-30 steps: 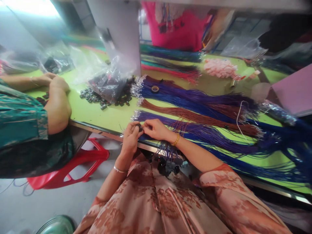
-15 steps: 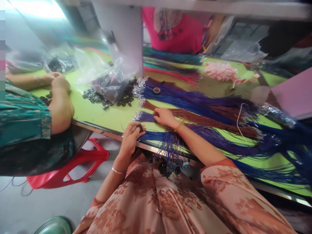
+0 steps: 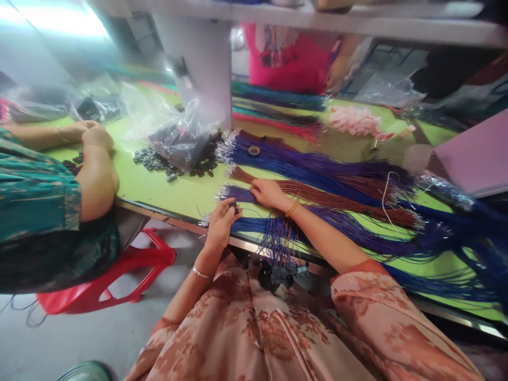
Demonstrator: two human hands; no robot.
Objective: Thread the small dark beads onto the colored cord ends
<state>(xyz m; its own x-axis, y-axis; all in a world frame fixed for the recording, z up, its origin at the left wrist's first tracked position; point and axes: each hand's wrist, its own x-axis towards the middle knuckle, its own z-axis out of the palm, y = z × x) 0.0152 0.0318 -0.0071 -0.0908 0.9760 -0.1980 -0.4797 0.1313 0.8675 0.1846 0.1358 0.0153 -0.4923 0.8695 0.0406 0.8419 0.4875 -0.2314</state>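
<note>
My left hand (image 3: 220, 225) pinches a small black connector housing (image 3: 233, 208) just above the table's front edge. Under and beside it runs a blue wire bundle (image 3: 250, 225). My right hand (image 3: 270, 194) is closed, its curled fingertips down on the purple wires (image 3: 243, 194) near their silvery terminal ends; which strands are between the fingers cannot be made out. A brown wire bundle (image 3: 305, 191) passes just behind that hand. Several wired black connectors (image 3: 283, 272) hang over the front edge by my lap, their thin wires draped from the table.
Loose black housings (image 3: 154, 163) lie at the left-centre beside a plastic bag (image 3: 182, 140). A tape roll (image 3: 254, 151) rests on the back wires. At left, a co-worker's arms (image 3: 97, 159) reach over the table. A red stool (image 3: 115, 275) stands below, and a shelf crosses above.
My left hand, still pinching the black housing, has moved slightly right and nearer the right hand. The right hand stays on the purple wires. The view has shifted a little.
</note>
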